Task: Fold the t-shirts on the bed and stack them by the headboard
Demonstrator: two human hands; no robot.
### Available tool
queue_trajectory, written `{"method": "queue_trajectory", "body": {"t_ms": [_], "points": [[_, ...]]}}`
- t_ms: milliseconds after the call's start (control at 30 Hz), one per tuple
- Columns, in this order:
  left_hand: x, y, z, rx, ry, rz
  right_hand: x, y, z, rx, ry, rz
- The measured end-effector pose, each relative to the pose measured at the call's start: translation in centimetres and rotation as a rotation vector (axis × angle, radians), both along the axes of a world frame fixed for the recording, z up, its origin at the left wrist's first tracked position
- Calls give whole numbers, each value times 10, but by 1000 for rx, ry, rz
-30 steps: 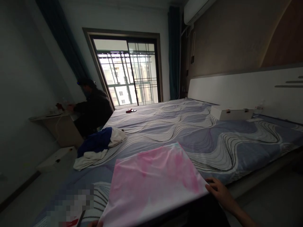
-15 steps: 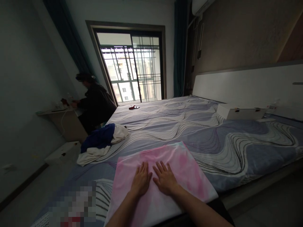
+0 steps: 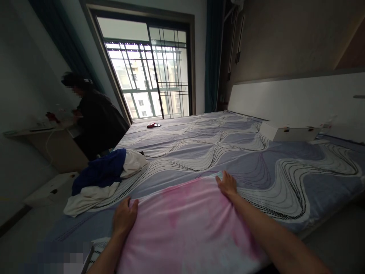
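A pink and white cloth (image 3: 188, 224) lies flat on the near part of the bed (image 3: 228, 152), which has a grey-blue wavy-patterned cover. My left hand (image 3: 124, 216) rests at the cloth's far left corner, fingers curled over its edge. My right hand (image 3: 227, 184) lies at the far right corner, fingers stretched flat on the cloth.
A heap of blue and white clothes (image 3: 105, 177) lies at the bed's left edge. A white box (image 3: 288, 133) sits near the headboard, a small red item (image 3: 153, 125) at the far side. Another person (image 3: 94, 118) in dark clothing stands at a desk (image 3: 42, 140) by the window.
Both hands moved from the cloth's middle outward to its far corners. The view shifted left and closer to the bed.
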State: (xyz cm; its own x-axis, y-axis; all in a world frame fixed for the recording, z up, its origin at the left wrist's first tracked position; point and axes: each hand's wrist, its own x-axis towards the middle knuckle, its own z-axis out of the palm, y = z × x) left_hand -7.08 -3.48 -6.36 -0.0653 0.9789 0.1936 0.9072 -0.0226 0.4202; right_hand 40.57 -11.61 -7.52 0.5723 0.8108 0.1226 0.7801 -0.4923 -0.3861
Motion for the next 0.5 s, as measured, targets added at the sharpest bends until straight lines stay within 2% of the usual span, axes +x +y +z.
{"method": "queue_trajectory", "body": {"t_ms": [100,233,367,500], "points": [[-6,8,-1,38,-79,28,31,8,-4,74,40,-65],[-9,13,2,44,-186,35,58,17,-9,61,72,-17],[-11,20,5,24,-317,63,70,24,-13,37,77,15],[-10,28,6,-7,-243,71,69,26,-14,10,67,-5]]}}
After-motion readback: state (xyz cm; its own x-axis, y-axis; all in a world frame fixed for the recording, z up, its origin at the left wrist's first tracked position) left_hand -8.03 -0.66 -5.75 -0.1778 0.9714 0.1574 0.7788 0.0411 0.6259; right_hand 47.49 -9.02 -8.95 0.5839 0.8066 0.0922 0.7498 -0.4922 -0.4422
